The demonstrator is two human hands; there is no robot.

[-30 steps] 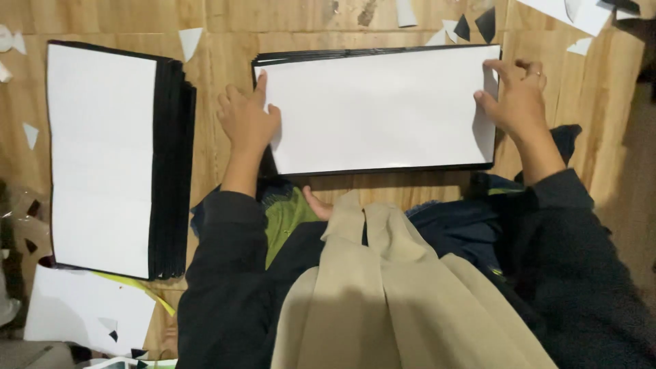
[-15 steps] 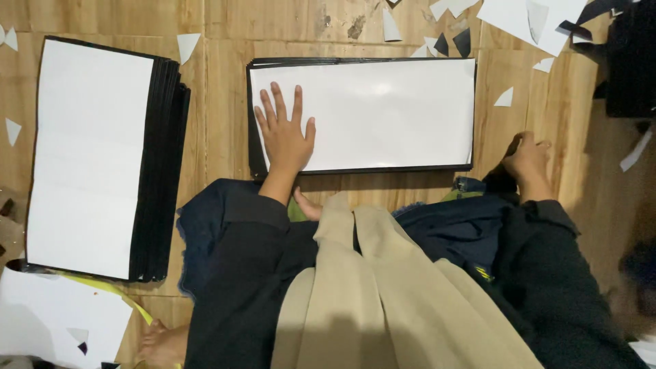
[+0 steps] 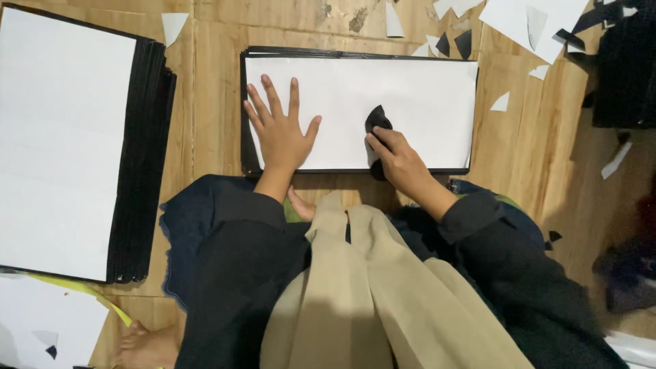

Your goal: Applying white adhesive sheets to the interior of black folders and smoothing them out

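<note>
White sheet (image 3: 410,102) is lying on top of a black-edged stack (image 3: 249,109) on the wooden floor (image 3: 212,82), just ahead of my knees. Since a second ago my right hand (image 3: 400,160) has left the sheet's far right corner, dropped off to the floor at my right, and is now returning over the sheet's near edge with a black cloth (image 3: 377,123) pinched in its fingers. My left hand (image 3: 280,133) has stayed on the sheet's left end throughout. Judged from this, the squaring of the sheet is finished and wiping is starting.

Pose: left hand is lying flat, palm down, fingers spread and pointing away from me, gripping nothing, only pressing the sheet. Right hand is curled, thumb and fingers closed around the crumpled cloth, which is touching the sheet near its middle; the wrist is crossing the stack's near edge.

Second stack (image 3: 68,137), also topped white, is sitting well apart at the floor's left side. Paper scraps (image 3: 523,20) are scattered along the far edge.
</note>
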